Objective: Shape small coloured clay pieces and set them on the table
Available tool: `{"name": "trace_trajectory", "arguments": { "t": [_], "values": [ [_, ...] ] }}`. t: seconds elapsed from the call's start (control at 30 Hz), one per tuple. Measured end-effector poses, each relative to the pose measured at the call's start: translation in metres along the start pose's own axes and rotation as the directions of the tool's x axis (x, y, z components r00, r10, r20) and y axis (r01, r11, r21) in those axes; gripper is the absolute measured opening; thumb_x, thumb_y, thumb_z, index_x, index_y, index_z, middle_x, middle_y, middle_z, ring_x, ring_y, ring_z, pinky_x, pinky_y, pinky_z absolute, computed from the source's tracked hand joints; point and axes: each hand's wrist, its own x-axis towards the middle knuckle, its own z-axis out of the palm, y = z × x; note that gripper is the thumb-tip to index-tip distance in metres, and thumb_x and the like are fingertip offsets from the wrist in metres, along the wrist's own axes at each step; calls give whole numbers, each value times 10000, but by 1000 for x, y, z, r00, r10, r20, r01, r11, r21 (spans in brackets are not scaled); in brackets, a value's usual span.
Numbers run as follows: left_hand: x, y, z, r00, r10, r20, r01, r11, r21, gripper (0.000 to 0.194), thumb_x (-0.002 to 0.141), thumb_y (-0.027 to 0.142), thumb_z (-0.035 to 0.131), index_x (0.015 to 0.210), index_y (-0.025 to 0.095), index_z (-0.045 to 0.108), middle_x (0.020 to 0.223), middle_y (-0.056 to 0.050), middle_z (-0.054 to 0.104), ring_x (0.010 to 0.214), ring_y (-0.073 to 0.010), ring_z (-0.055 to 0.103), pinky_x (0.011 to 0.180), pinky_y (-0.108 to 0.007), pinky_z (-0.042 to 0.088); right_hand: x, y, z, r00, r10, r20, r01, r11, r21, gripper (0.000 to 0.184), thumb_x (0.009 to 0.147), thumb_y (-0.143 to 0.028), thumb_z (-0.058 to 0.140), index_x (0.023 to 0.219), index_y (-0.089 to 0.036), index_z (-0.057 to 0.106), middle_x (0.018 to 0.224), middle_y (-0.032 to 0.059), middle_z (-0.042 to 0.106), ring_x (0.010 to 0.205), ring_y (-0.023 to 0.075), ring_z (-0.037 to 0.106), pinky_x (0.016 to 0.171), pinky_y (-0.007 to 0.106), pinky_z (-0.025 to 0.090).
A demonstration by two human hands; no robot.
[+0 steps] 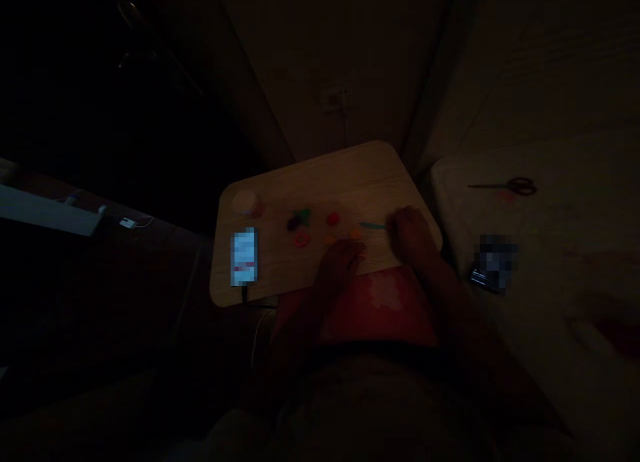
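Note:
The scene is very dark. On a small light wooden table (350, 175), my right hand (413, 237) is closed around one end of a thin teal stick-like tool (373, 226), which points left. Close by, my left hand (340, 262) rests at the near edge with its fingers curled down; what is under its fingertips is too dark to make out. Just beyond those fingers lie small orange pieces (355, 233). Farther left are a red ball-like lump (333, 218), a red-orange ring (301, 240), a green piece (303, 215) and a dark lump (293, 223).
A lit phone (244, 257) lies at the table's left with a dark cable below it. Behind it stands a round pale-lidded tub (247, 202). Scissors (520, 186) and a dark shiny packet (493, 265) lie on the pale surface at right. A wall socket (336, 99) is behind.

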Motion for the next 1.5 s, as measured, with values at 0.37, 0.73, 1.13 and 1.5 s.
{"name": "trace_trajectory", "arguments": {
  "t": [0.37, 0.73, 1.13, 1.5],
  "values": [
    [0, 8, -7, 999, 42, 3, -42, 992, 121, 225, 1048, 171, 562, 1143, 167, 766, 1117, -108, 734, 1084, -241, 674, 1022, -426, 580, -10, -2, -8, 993, 108, -48, -99, 982, 164, 285, 957, -151, 488, 1214, -179, 607, 1167, 167, 686, 946, 305, 642, 777, 397, 480],
    [0, 9, -9, 999, 33, -16, -34, 998, -61, 119, 969, 152, 681, 886, 164, 765, 981, -81, 736, 975, -205, 692, 924, -361, 583, -20, -11, -21, 998, 55, 7, -55, 975, 214, 273, 944, -154, 482, 1175, -183, 624, 1165, 166, 651, 981, 311, 643, 798, 412, 500],
    [3, 11, -6, 997, -53, 61, 55, 998, -43, 161, 944, 55, 640, 893, 171, 741, 971, -72, 751, 992, -226, 686, 973, -400, 575, -24, -18, -29, 998, 59, 12, -59, 934, 353, 314, 1053, -323, 378, 1186, -205, 636, 1135, 147, 724, 982, 303, 679, 811, 408, 501],
    [3, -3, -7, 997, 71, 6, -70, 997, -9, 82, 1001, 225, 700, 965, 172, 752, 1013, -71, 738, 1032, -213, 684, 959, -386, 580, -41, -21, -27, 994, -99, 40, 86, 963, 254, 346, 1057, -275, 446, 1161, -160, 756, 1124, 167, 719, 970, 295, 710, 819, 404, 563]
  ]
}}
